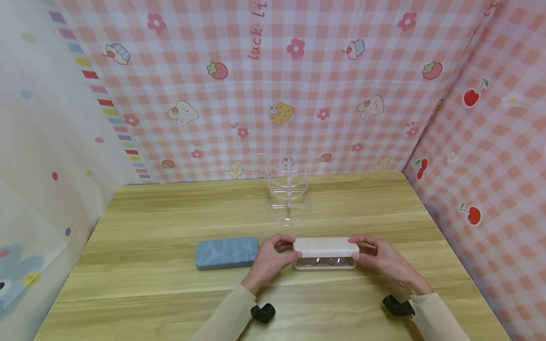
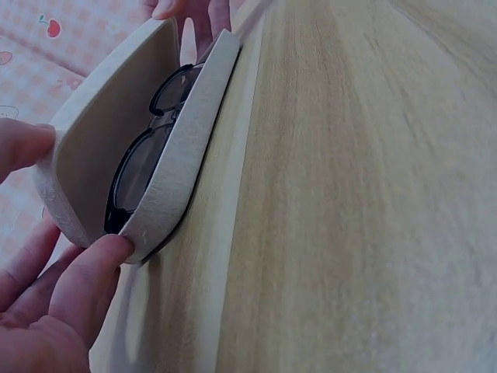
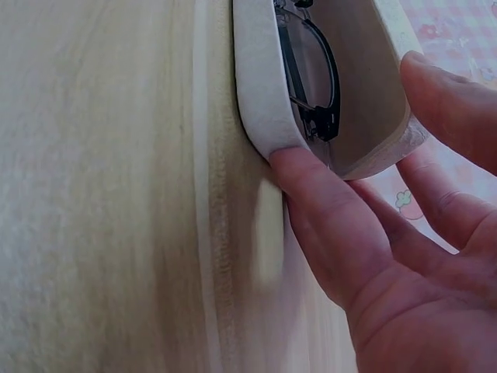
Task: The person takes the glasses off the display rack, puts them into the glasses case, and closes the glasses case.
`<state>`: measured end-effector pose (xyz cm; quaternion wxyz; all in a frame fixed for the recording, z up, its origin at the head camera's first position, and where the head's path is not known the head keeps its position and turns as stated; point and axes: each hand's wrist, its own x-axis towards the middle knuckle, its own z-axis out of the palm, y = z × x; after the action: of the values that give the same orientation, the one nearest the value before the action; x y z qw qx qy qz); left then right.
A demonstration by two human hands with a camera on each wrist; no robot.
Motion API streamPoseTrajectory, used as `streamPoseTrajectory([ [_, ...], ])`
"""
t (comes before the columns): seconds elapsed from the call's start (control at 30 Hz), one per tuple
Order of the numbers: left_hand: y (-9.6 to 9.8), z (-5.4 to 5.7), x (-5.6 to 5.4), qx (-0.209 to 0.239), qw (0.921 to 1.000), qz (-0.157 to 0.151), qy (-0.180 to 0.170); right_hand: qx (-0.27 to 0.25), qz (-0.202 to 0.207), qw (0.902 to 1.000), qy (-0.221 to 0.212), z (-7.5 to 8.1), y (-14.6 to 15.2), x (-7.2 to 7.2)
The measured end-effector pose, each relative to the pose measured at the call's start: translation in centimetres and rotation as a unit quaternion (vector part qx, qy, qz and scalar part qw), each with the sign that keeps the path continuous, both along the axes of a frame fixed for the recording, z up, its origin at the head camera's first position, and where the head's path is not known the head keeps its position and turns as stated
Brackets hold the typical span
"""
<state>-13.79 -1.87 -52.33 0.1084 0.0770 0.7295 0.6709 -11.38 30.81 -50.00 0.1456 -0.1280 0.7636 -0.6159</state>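
A white, hard glasses case [image 1: 326,246] lies on the table with its lid partly raised and its opening toward me. Black-framed glasses [image 2: 122,167] lie inside, their lenses also showing in the right wrist view. My left hand [image 1: 273,258] grips the case's left end, a thumb and finger at the lid and base edges. At the opposite end, my right hand [image 1: 381,259] holds the case in much the same way, with one digit [image 3: 318,183] against the base rim. Some fingers of both hands are hidden behind the case. A blue glasses case [image 1: 227,252] lies closed just beyond my left hand.
Behind the white case stands a clear display rack [image 1: 288,192] with curved tiers. The wooden table [image 1: 170,303] meets a checked cloth backdrop [image 1: 256,94] at the back, with cloth at both sides too. Black devices [image 1: 263,313] sit at both wrists.
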Motion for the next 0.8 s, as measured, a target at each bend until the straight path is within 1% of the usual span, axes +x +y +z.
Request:
streamPoseTrajectory([
  [0.13,-0.08,-0.02,0.07,0.001,1.0000,-0.005,0.006,0.002,0.000,1.0000,0.007,-0.17,-0.02,-0.03],
  [0.23,-0.09,0.08,0.10,0.000,1.0000,-0.006,0.003,0.011,-0.007,0.9998,0.014,-0.21,-0.06,0.01],
  [0.43,-0.18,0.27,0.11,-0.010,0.9999,-0.006,-0.003,0.035,-0.020,0.9991,0.014,-0.16,-0.12,0.14],
  [0.57,-0.26,0.25,0.14,-0.007,0.9999,-0.008,-0.002,0.040,-0.023,0.9989,0.012,-0.24,-0.13,0.11],
  [0.7,-0.18,0.06,0.22,0.008,0.9999,-0.008,-0.004,0.055,-0.029,0.9980,0.005,-0.29,-0.18,0.04],
  [0.8,0.06,-0.06,0.46,0.029,0.9995,-0.010,-0.010,0.079,-0.038,0.9961,0.004,-0.16,-0.27,0.04],
])
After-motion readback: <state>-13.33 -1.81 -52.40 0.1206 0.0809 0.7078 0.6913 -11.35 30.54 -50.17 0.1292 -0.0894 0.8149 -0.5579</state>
